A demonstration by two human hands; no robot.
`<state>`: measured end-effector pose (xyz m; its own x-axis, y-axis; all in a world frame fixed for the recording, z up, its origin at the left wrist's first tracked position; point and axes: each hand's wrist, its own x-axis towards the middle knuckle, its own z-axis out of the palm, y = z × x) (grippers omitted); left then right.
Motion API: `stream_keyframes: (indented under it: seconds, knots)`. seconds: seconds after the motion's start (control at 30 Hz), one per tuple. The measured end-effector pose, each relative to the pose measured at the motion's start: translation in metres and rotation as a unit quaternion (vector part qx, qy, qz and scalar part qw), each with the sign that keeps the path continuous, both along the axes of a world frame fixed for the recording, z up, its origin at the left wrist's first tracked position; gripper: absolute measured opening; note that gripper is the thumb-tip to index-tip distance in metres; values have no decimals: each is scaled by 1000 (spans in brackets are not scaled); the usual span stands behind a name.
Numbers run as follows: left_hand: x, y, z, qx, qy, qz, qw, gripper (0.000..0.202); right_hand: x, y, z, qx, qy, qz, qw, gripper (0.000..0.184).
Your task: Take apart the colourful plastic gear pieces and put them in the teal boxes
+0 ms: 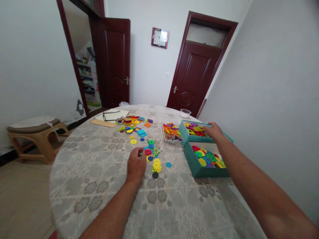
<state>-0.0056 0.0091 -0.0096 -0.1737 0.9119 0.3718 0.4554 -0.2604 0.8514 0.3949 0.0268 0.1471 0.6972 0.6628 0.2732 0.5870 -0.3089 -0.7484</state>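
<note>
My left hand (136, 163) rests on the table with its fingers curled. A small green plastic piece (141, 155) shows at its fingertips, beside a loose cluster of interlocking discs that includes a red disc (148, 152). Closer to me lie yellow notched discs (157, 165) and a black disc (155, 175). My right hand (214, 131) reaches over the teal box's upper tray (189, 137), fingers bent together among mixed plastic pieces (195, 128); whatever they pinch is hidden. Below it, the deeper teal compartment (190, 162) holds many colourful discs (206, 157).
A clear tub (171, 142) of orange and purple pieces touches the teal box. Farther left lie a pile of joined pieces (133, 121), eyeglasses (111, 116) on paper and a wooden strip (102, 123). A clear bowl (185, 113) stands at the far edge; a stool (37, 136) is left.
</note>
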Motion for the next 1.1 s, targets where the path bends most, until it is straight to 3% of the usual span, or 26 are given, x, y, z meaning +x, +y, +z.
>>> stream_keyframes:
  seconds: [0.17,0.23,0.3,0.4,0.47,0.63,0.77,0.97,1.1]
  knots:
    - [-1,0,0,-26,-43,26,998,29,-7,-1,-11,2,-99,4,995,38]
    - [-2,1,-1,-29,-52,24,998,30,-28,-5,-19,20,-136,37,990,35]
    - [-1,2,-4,-30,-53,16,998,33,-60,-12,-30,42,-179,120,976,32]
    - [1,2,-10,-6,-11,-8,1000,42,-118,-23,-54,51,-240,320,915,30]
    - [3,1,-15,31,56,-36,997,47,-155,-28,-73,8,-251,405,879,35]
    - [8,-7,-21,76,232,-96,965,46,-213,-24,-119,-137,-329,432,828,57]
    - [10,-14,-17,73,282,-104,951,41,-220,-16,-133,-183,-345,427,816,48]
    - [10,-17,-9,52,284,-91,953,17,-210,-15,-124,-216,-356,412,810,29]
    - [12,-18,-6,42,270,-64,960,17,-205,-21,-120,-213,-355,423,806,44]
